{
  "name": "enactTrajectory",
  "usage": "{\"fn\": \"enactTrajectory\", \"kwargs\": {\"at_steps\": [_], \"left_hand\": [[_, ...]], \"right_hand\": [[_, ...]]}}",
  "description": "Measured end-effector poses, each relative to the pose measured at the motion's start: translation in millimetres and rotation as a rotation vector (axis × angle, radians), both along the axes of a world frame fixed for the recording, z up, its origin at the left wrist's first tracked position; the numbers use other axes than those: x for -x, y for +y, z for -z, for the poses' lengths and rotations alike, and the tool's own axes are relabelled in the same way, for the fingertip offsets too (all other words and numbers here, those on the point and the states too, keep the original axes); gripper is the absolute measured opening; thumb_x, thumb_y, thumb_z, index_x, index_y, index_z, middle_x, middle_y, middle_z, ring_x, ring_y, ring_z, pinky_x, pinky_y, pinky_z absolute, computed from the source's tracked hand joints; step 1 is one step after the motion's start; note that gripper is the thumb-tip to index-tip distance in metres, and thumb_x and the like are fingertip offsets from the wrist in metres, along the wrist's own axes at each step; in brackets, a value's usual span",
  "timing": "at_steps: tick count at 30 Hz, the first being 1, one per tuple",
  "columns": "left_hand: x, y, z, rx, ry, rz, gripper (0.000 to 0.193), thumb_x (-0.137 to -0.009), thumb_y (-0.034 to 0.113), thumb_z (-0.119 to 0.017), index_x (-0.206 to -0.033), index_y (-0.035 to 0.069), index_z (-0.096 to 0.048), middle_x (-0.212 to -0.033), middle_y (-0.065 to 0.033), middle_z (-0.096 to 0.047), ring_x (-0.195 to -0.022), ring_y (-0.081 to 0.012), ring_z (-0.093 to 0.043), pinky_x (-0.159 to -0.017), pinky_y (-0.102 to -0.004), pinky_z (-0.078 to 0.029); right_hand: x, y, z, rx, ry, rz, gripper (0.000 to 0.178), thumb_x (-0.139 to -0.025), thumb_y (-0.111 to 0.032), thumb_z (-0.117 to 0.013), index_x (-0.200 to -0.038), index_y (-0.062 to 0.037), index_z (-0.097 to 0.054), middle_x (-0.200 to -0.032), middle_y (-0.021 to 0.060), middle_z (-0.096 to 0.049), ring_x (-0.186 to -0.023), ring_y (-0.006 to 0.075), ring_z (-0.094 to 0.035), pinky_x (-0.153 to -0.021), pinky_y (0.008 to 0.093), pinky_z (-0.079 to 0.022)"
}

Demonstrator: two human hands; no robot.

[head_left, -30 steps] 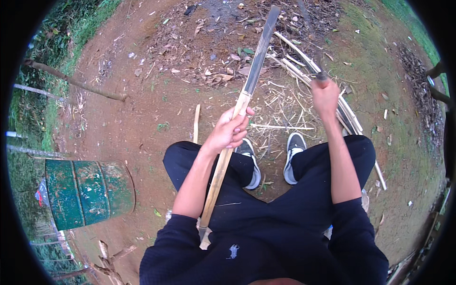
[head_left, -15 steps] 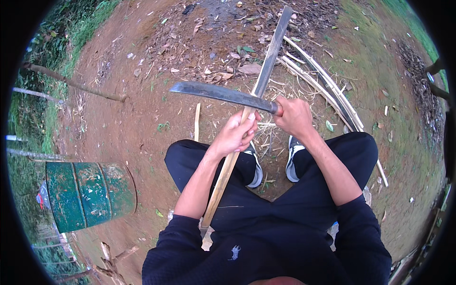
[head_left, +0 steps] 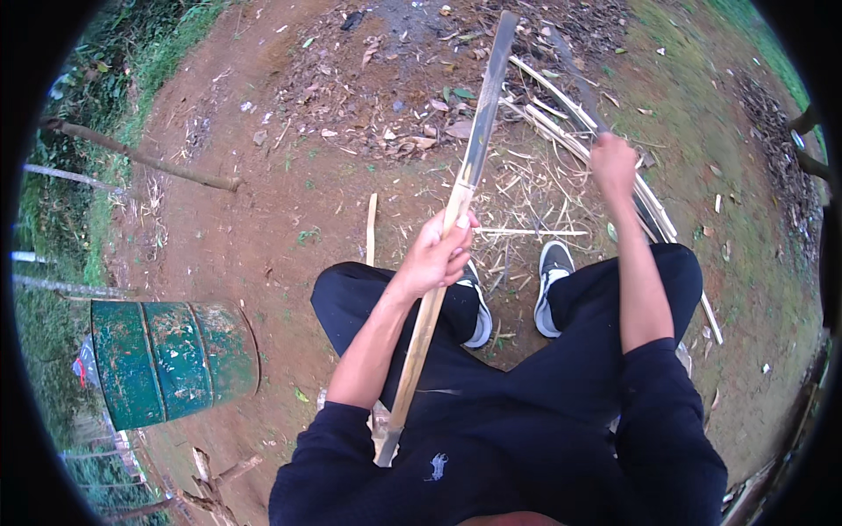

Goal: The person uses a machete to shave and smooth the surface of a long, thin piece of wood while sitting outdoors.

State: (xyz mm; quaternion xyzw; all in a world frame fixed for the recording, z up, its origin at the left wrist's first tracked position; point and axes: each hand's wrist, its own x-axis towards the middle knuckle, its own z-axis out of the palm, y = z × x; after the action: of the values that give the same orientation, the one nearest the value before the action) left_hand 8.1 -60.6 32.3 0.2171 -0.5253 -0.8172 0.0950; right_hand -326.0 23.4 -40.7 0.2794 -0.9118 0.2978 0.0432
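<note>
My left hand (head_left: 436, 254), curled round the long strip (head_left: 416, 355) slanting out from my dark shirt (head_left: 517, 456), presumably steadies it; my right hand (head_left: 614, 167), closed on a blurred machete (head_left: 576, 79), holds it aside, probably for clearance.

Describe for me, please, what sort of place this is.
Probably an outdoor yard or clearing: bare brown soil covers much of the ground, a worn green drum is at the left, and leafy plants grow along the upper-left edge.
</note>
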Motion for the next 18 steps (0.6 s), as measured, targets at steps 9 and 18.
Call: {"fn": "enactTrajectory", "kwargs": {"at_steps": [9, 18], "left_hand": [[8.5, -11.2, -9.3, -0.038, 0.029, -0.029, 0.023, -0.108, 0.025, -0.042, -0.118, 0.005, -0.047, -0.073, 0.0038, -0.036, -0.043, -0.0003, -0.027, -0.033, -0.0165, -0.023], [8.2, 4.5, -0.3, 0.082, -0.051, 0.016, 0.024, -0.108, 0.028, -0.042, -0.115, 0.005, -0.046, -0.071, 0.0045, -0.036, -0.043, -0.0013, -0.030, -0.034, -0.0190, -0.027]], "right_hand": [[-88.3, 5.3, -39.3, 0.203, -0.200, -0.415, 0.013, -0.081, -0.013, -0.060, -0.077, -0.0008, -0.062, -0.061, 0.0169, -0.063, -0.056, 0.0306, -0.064, -0.057, 0.0427, -0.051], [-119.6, 4.0, -45.3, 0.089, 0.148, -0.743, 0.011, -0.073, -0.015, -0.065, -0.080, -0.0080, -0.061, -0.061, 0.0144, -0.064, -0.054, 0.0347, -0.065, -0.051, 0.0469, -0.052]]}}
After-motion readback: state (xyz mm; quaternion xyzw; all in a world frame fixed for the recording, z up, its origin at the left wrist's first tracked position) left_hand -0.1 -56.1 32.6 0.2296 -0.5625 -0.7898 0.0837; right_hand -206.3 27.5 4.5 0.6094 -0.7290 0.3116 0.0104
